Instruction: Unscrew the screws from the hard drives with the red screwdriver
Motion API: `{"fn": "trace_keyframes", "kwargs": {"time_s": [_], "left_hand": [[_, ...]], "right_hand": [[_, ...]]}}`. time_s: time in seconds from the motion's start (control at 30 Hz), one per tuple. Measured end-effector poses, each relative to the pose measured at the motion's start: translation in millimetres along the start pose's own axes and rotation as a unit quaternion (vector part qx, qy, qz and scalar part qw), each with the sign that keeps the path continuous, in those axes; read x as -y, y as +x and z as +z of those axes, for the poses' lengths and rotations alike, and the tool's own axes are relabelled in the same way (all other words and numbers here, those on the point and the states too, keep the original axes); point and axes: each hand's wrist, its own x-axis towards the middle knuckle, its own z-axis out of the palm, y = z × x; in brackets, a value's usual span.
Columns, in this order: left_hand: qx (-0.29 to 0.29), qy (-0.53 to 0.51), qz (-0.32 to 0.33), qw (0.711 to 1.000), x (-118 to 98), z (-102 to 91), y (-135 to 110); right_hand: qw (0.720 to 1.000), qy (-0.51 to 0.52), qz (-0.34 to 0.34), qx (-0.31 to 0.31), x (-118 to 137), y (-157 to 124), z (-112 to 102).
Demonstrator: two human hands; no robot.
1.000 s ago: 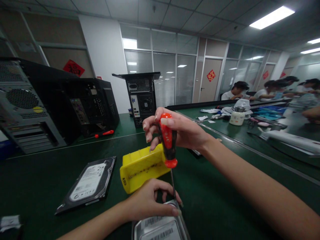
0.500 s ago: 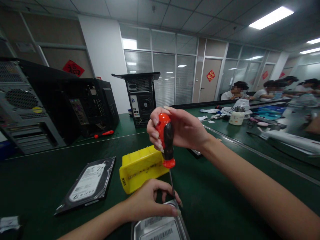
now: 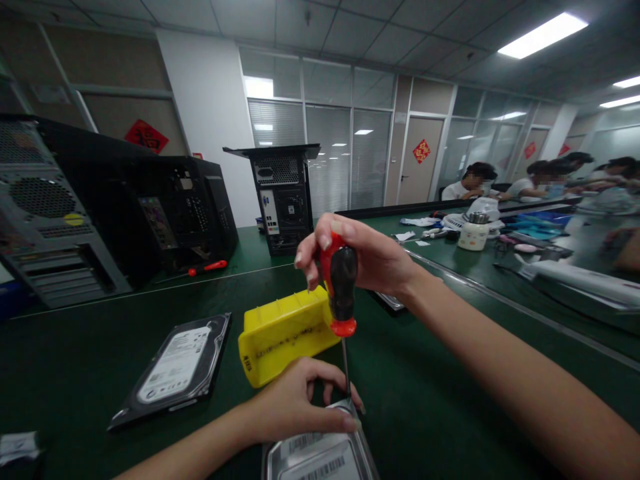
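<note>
My right hand (image 3: 360, 257) is closed around the red and black handle of a screwdriver (image 3: 343, 287). The screwdriver stands nearly upright, its thin shaft running down to the far edge of a silver hard drive (image 3: 315, 450). My left hand (image 3: 305, 403) grips that drive near the screwdriver tip, thumb on top and fingers over the far side. The tip itself and any screw under it are too small to make out. Just beyond my left hand lies a yellow plastic bin (image 3: 287, 333) with dark small bits inside.
Another hard drive (image 3: 175, 363) lies to the left, and one more (image 3: 391, 301) is partly behind my right wrist. Open computer cases (image 3: 65, 220) stand at the back left, with a red screwdriver (image 3: 207, 268) before them. A cream jar (image 3: 473, 233) sits at right; people sit beyond.
My right hand has turned a little on the screwdriver handle, with its fingers loosened and the handle shifted slightly right and more upright. My left hand and the drive have stayed put.
</note>
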Motion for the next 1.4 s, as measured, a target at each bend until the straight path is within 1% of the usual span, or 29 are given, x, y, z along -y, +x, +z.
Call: {"fn": "trace_keyframes", "kwargs": {"time_s": [0.07, 0.13, 0.27, 0.47, 0.6, 0.8, 0.97, 1.17, 1.3, 1.4], "left_hand": [[0.001, 0.001, -0.002, 1.000, 1, 0.0, 0], [0.001, 0.004, -0.003, 1.000, 1, -0.1, 0], [0.001, 0.010, -0.003, 1.000, 0, -0.4, 0], [0.003, 0.003, 0.006, 1.000, -2, -0.7, 0], [0.007, 0.007, -0.010, 1.000, -1, -0.5, 1], [0.005, 0.002, -0.009, 1.000, -1, -0.1, 1], [0.002, -0.002, 0.000, 1.000, -1, 0.1, 1], [-0.002, 0.004, -0.008, 1.000, 0, 0.2, 0], [-0.004, 0.007, -0.006, 1.000, 1, 0.4, -1], [-0.002, 0.004, -0.006, 1.000, 1, 0.3, 0]], "right_hand": [[1.000, -0.009, -0.028, -0.012, -2, -1, -1], [0.999, -0.015, -0.040, -0.030, -5, -1, 0], [0.998, -0.023, -0.031, -0.051, -8, 2, 3], [0.998, -0.033, -0.012, -0.051, -7, 3, 7], [0.998, -0.038, -0.010, -0.051, -5, 2, 5], [0.999, -0.030, -0.003, -0.010, -2, 2, 1], [0.999, -0.018, 0.032, 0.006, 0, 1, 1], [0.998, -0.015, 0.041, 0.047, 4, 0, 5], [0.996, 0.005, 0.043, 0.074, 3, 2, 7], [0.996, 0.007, 0.040, 0.082, 3, 2, 8]]}}
